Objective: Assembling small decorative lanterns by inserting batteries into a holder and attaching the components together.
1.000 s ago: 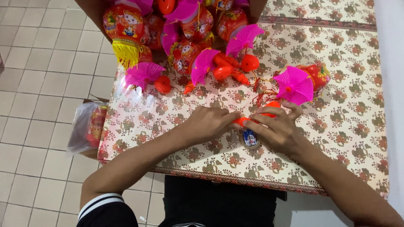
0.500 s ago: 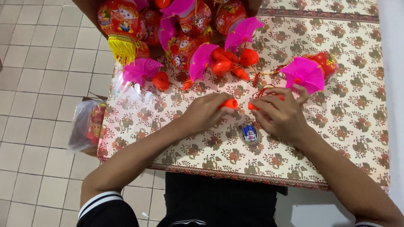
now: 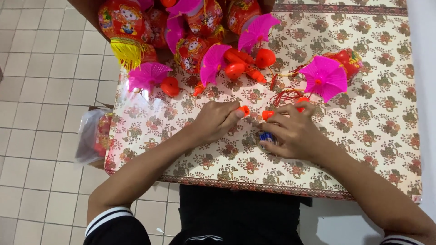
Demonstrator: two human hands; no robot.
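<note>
A small orange piece (image 3: 244,110) is pinched at the fingertips of the left hand (image 3: 217,120), near the middle of the table (image 3: 377,131). A second orange piece (image 3: 268,115) is gripped by the fingers of the right hand (image 3: 290,131), just beside the first, a narrow gap between them. A small blue-and-silver battery (image 3: 265,137) lies under the right palm. Pink paper fans (image 3: 323,77) and red lanterns (image 3: 123,20) are heaped towards the far edge.

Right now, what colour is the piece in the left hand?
Orange, the small piece at the left hand's fingertips; head view.
</note>
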